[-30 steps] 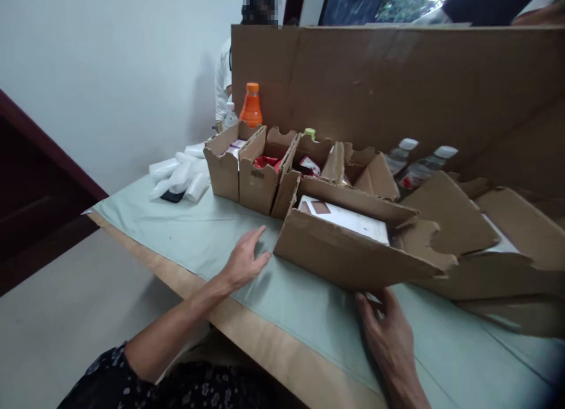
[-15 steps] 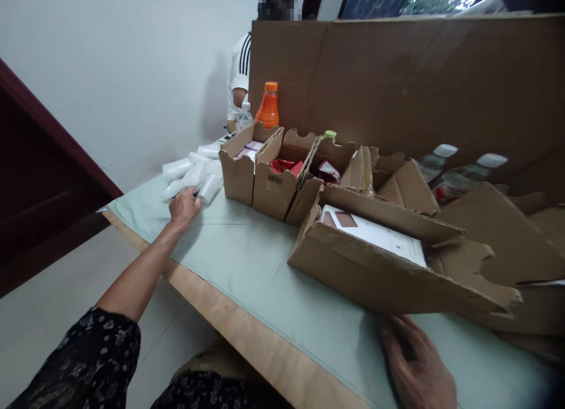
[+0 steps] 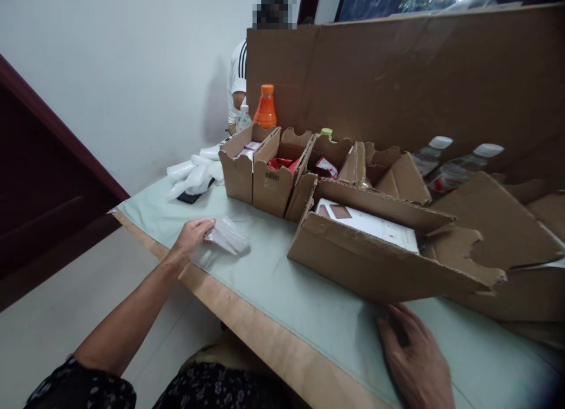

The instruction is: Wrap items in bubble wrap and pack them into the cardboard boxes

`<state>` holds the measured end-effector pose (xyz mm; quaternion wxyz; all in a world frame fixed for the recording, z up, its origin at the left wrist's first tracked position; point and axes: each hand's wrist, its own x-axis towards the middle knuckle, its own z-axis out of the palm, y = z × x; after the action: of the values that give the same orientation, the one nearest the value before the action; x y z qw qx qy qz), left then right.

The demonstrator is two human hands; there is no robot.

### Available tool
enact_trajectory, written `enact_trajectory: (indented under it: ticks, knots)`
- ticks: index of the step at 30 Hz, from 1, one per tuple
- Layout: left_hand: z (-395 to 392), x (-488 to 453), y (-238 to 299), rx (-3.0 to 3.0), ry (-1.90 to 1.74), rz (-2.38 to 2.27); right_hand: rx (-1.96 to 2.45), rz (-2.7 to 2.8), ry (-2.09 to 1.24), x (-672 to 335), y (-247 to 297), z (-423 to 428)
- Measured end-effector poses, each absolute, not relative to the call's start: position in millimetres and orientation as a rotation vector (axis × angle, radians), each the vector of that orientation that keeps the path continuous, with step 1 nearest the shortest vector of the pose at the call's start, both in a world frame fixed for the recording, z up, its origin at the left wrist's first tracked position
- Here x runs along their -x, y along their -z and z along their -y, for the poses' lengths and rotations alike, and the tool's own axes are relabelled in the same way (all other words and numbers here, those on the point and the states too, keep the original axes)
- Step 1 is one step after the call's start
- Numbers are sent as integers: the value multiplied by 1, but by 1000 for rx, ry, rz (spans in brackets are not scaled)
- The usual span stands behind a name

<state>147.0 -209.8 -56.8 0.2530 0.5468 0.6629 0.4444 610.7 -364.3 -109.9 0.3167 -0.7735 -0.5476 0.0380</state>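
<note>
My left hand (image 3: 190, 237) is closed on a clear plastic bag (image 3: 227, 237) and holds it low over the pale green table cover (image 3: 265, 279), near the table's front edge. My right hand (image 3: 415, 362) lies flat on the cover with its fingers spread, just under the front wall of a tilted open cardboard box (image 3: 379, 262). A white card with a brown patch (image 3: 366, 223) lies inside that box. A heap of more clear bags (image 3: 194, 173) lies at the far left on top of a dark flat object.
A row of small open cardboard boxes (image 3: 273, 168) holds red and white packets. An orange bottle (image 3: 265, 107) and clear bottles (image 3: 441, 162) stand before a tall cardboard sheet (image 3: 419, 79). A person in a white shirt (image 3: 237, 79) sits behind it.
My left hand reached to the heap of bags at the far left, took one, and has drawn it back toward the table's front edge. My right hand has stayed under the box.
</note>
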Motion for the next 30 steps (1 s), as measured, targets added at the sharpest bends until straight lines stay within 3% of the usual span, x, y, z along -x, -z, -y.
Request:
enact_trajectory:
  ticks: [7,13,23,30]
  knots:
    - [149,-115,24,-1557,-1436,-2097,2013,1446,-111,-608,107,365]
    - [100,-96,-5,-1482,-1631,-2077,2037,1447,-123,-608,105,364]
    - [166,-69,-56,-1125,-2166,-1666,1998,1498,-160,-607,101,362]
    - [206,-98,-44,-924,-1957,-1322,2008,1301,-145,-598,77,385]
